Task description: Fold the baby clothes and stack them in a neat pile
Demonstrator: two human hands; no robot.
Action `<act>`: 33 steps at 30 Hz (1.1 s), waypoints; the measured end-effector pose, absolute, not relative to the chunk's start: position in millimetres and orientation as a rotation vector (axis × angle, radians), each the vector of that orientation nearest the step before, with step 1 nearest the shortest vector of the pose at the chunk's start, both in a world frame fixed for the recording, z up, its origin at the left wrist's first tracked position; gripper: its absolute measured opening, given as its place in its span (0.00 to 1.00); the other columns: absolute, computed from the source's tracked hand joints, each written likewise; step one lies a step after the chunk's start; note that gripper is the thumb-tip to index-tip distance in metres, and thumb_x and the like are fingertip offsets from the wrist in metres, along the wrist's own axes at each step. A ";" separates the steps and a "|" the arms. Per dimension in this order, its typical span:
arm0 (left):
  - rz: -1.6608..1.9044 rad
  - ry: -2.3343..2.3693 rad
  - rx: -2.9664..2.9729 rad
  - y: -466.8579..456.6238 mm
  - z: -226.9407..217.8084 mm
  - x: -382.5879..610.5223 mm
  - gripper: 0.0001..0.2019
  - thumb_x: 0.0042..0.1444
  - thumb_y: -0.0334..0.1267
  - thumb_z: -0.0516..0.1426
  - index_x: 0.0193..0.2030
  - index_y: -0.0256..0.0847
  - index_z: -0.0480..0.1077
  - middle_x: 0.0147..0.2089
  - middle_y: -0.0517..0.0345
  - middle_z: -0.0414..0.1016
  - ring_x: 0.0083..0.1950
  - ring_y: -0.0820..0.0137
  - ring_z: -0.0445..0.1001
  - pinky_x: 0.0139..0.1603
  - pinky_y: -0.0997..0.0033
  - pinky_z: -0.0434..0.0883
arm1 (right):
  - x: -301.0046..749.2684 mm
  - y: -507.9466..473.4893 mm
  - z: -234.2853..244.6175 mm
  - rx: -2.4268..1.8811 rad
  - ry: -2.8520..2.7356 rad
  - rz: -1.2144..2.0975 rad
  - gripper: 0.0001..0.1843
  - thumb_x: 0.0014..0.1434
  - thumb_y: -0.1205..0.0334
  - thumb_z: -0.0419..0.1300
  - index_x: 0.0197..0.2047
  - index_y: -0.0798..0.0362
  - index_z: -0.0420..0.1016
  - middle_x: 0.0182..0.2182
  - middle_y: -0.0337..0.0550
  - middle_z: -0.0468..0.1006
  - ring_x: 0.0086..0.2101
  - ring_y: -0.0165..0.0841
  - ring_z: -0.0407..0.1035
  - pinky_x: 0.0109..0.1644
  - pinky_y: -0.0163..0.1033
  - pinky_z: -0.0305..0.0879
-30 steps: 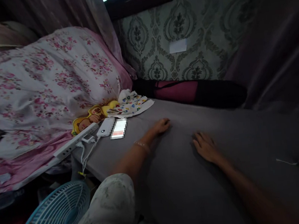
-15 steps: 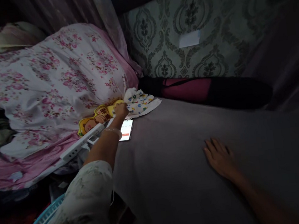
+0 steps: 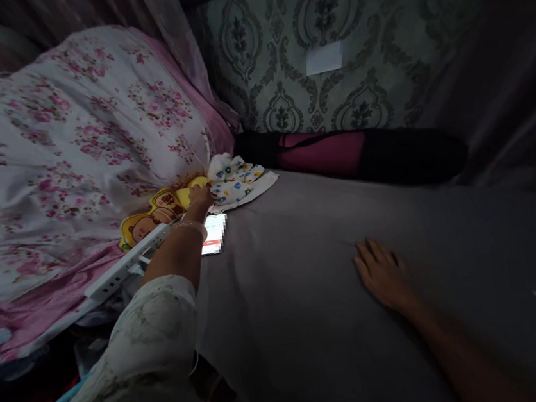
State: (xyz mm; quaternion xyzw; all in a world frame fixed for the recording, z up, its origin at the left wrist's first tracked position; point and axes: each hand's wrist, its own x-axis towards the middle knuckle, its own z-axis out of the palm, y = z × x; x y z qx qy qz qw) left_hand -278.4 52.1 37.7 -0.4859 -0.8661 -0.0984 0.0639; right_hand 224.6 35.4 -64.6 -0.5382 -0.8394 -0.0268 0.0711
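The left hand (image 3: 200, 197) is loosely curled at the near edge of the thin white cloth (image 3: 239, 180) dotted with colourful prints; whether it grips cannot be told. The crumpled cloth lies beside a soft, rounded yellow plush (image 3: 164, 203), beyond the lit smartphone (image 3: 216, 238). The right hand (image 3: 383, 275) rests palm down, fingers slightly parted, on the smooth grey sheet (image 3: 297, 288).

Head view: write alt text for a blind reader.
A person's left hand is at a colourfully printed white cloth, grip unclear, its forearm partly covering a lit rectangular phone; the right hand rests on grey fabric. Behind lies a long black-and-maroon roll.
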 end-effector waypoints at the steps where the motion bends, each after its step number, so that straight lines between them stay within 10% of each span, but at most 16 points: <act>1: -0.289 -2.612 -1.425 54.6 40.0 -273.1 0.22 0.55 0.35 0.56 0.56 0.25 0.67 0.56 0.31 0.67 0.59 0.44 0.63 0.54 0.51 0.62 | 224.6 35.4 -64.9 -1.617 -2.520 -0.081 0.34 0.67 0.50 0.33 0.66 0.57 0.62 0.67 0.54 0.58 0.66 0.46 0.50 0.66 0.59 0.48; 11: -0.621 -2.215 -1.504 90.4 83.7 -188.2 0.19 0.63 0.40 0.49 0.54 0.37 0.73 0.48 0.45 0.71 0.53 0.58 0.66 0.52 0.63 0.61 | 225.3 34.3 -63.6 -1.599 -2.502 -0.028 0.33 0.68 0.50 0.34 0.67 0.57 0.61 0.67 0.55 0.57 0.66 0.46 0.49 0.66 0.58 0.46; 22: -2.183 -1.782 -2.032 107.9 77.3 -65.4 0.17 0.57 0.47 0.55 0.40 0.36 0.76 0.31 0.60 0.73 0.33 0.72 0.69 0.35 0.74 0.65 | 228.5 32.4 -59.0 -1.568 -2.471 0.110 0.31 0.68 0.50 0.38 0.66 0.55 0.61 0.67 0.55 0.57 0.66 0.46 0.49 0.67 0.58 0.44; 33: -2.969 -1.738 -2.462 60.1 59.5 50.4 0.21 0.44 0.54 0.67 0.35 0.38 0.72 0.26 0.62 0.72 0.25 0.75 0.69 0.28 0.76 0.67 | 238.5 47.1 -14.5 -1.115 -1.965 0.413 0.32 0.65 0.53 0.42 0.69 0.57 0.52 0.66 0.53 0.60 0.64 0.37 0.54 0.65 0.46 0.54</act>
